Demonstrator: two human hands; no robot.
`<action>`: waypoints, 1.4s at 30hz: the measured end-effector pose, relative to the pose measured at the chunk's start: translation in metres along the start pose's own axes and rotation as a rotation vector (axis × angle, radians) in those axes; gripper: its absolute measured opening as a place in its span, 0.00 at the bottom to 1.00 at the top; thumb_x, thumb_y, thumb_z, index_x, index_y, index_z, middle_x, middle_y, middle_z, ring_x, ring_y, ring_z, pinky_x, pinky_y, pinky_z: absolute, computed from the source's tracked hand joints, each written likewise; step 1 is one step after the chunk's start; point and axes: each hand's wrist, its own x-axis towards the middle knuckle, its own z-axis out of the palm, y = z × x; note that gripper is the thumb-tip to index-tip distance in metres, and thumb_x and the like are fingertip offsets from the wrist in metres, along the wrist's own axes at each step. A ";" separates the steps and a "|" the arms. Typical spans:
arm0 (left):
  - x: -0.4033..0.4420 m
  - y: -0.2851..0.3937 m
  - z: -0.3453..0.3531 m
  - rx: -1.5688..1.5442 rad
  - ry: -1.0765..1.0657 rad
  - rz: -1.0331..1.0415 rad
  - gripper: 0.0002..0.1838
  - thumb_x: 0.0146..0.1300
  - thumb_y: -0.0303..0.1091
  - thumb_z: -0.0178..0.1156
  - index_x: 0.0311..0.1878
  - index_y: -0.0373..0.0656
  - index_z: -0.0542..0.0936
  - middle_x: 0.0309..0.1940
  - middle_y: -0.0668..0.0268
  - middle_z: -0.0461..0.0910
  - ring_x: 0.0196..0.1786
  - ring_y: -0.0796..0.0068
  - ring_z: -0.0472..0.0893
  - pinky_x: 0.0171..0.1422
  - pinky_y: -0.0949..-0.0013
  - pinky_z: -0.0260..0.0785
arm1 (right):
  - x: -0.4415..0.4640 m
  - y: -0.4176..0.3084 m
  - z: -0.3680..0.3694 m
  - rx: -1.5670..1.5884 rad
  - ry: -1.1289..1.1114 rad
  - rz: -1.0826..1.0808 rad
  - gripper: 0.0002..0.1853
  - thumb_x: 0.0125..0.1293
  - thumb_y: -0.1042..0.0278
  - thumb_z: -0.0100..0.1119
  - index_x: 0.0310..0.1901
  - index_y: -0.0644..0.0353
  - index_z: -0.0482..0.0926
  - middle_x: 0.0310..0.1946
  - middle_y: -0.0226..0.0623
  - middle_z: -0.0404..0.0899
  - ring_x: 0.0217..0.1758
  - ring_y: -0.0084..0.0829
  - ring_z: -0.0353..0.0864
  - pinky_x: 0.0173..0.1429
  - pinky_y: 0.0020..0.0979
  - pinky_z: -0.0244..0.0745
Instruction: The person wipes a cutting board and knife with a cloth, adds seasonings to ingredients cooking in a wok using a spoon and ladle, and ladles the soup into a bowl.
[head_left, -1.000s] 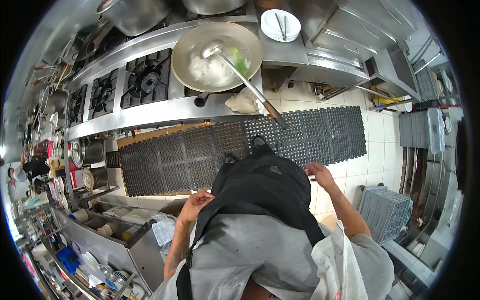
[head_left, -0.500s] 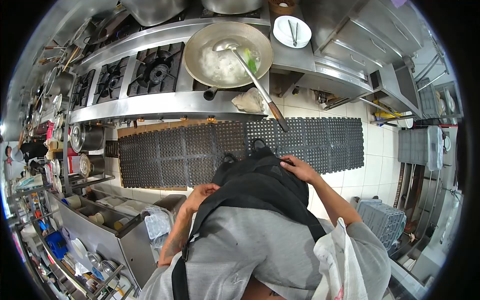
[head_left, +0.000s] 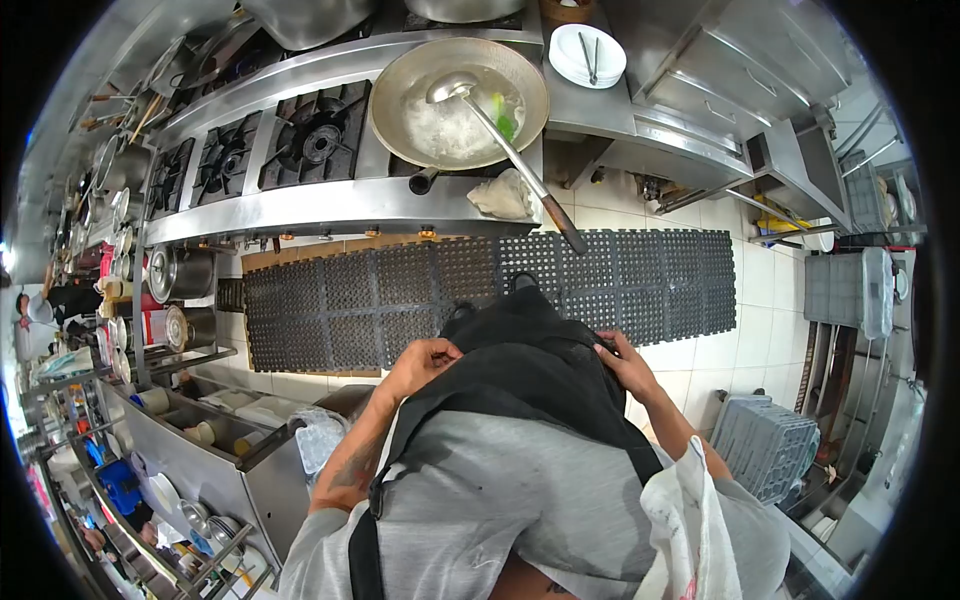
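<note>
Starting at the left, we see the left hand [head_left: 422,367] against the left edge of the black apron [head_left: 510,392], its fingers loosely curled; whether they pinch the cloth, we cannot tell. Ahead of the apron, the wok [head_left: 392,105] sits on the stove [head_left: 345,200], the ladle [head_left: 512,157] resting across its rim, untouched. The apron lies about the waist; adjusting it is, we judge, the step in hand, and the next move calls for an even hold by the 2 hands. At the apron's right edge, the right hand [head_left: 630,370] is partly open, fingers against the cloth; we cannot confirm a grip.
</note>
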 end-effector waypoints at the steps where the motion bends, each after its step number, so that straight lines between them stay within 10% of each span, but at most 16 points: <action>1: 0.003 -0.004 -0.003 0.019 -0.003 0.022 0.10 0.67 0.31 0.67 0.43 0.32 0.84 0.34 0.68 0.85 0.39 0.83 0.81 0.45 0.76 0.75 | 0.002 0.002 0.001 0.005 0.004 -0.018 0.30 0.72 0.42 0.57 0.66 0.55 0.73 0.60 0.46 0.77 0.64 0.40 0.75 0.68 0.37 0.66; 7: 0.001 -0.049 -0.034 -0.091 0.192 -0.117 0.16 0.70 0.39 0.65 0.43 0.31 0.85 0.32 0.67 0.85 0.36 0.82 0.81 0.42 0.75 0.75 | -0.010 0.027 0.000 0.356 0.081 0.027 0.32 0.77 0.40 0.46 0.72 0.54 0.68 0.68 0.43 0.69 0.72 0.37 0.63 0.73 0.34 0.59; 11: 0.004 -0.131 -0.054 0.092 0.375 -0.236 0.19 0.71 0.44 0.63 0.39 0.34 0.85 0.26 0.66 0.84 0.30 0.79 0.79 0.38 0.72 0.72 | -0.024 0.089 0.015 0.683 0.154 0.478 0.41 0.73 0.27 0.38 0.72 0.56 0.68 0.70 0.43 0.69 0.75 0.38 0.63 0.73 0.46 0.60; 18: -0.010 -0.233 -0.041 0.155 0.410 -0.390 0.18 0.69 0.45 0.64 0.38 0.36 0.83 0.27 0.61 0.85 0.27 0.75 0.84 0.30 0.69 0.77 | -0.051 0.023 0.032 0.992 0.186 0.386 0.37 0.76 0.36 0.43 0.67 0.65 0.71 0.61 0.49 0.78 0.60 0.43 0.81 0.67 0.39 0.75; 28: -0.012 -0.226 -0.029 0.176 0.372 -0.468 0.17 0.69 0.47 0.63 0.42 0.40 0.84 0.28 0.63 0.87 0.26 0.79 0.84 0.27 0.72 0.72 | -0.054 0.025 0.029 0.945 0.172 0.370 0.38 0.75 0.35 0.44 0.67 0.66 0.71 0.62 0.49 0.77 0.63 0.42 0.79 0.68 0.39 0.72; 30: -0.006 -0.236 -0.032 0.169 0.387 -0.493 0.17 0.70 0.47 0.63 0.42 0.40 0.84 0.28 0.63 0.87 0.26 0.79 0.83 0.27 0.72 0.72 | -0.042 0.027 0.011 0.658 0.305 0.601 0.39 0.75 0.34 0.44 0.68 0.66 0.70 0.65 0.49 0.75 0.68 0.44 0.73 0.71 0.40 0.68; 37: 0.038 -0.257 -0.051 0.339 0.249 -0.339 0.21 0.70 0.50 0.58 0.37 0.40 0.86 0.26 0.64 0.86 0.27 0.73 0.86 0.33 0.66 0.78 | 0.093 -0.154 -0.049 -0.601 0.434 -0.691 0.42 0.62 0.48 0.68 0.71 0.64 0.63 0.64 0.54 0.70 0.65 0.57 0.72 0.68 0.46 0.70; 40: 0.060 -0.238 -0.049 0.380 0.352 -0.287 0.23 0.69 0.52 0.58 0.36 0.38 0.85 0.25 0.62 0.86 0.29 0.72 0.86 0.37 0.64 0.79 | 0.158 -0.183 -0.014 -0.723 0.347 -0.518 0.53 0.60 0.47 0.70 0.77 0.64 0.49 0.63 0.66 0.68 0.63 0.62 0.73 0.64 0.50 0.73; 42: 0.065 -0.199 -0.048 0.531 0.472 -0.209 0.21 0.68 0.49 0.60 0.38 0.37 0.85 0.26 0.61 0.86 0.30 0.72 0.86 0.40 0.65 0.78 | 0.195 -0.177 0.006 -0.696 0.309 -0.383 0.40 0.64 0.59 0.63 0.72 0.65 0.56 0.54 0.66 0.74 0.55 0.63 0.79 0.58 0.53 0.76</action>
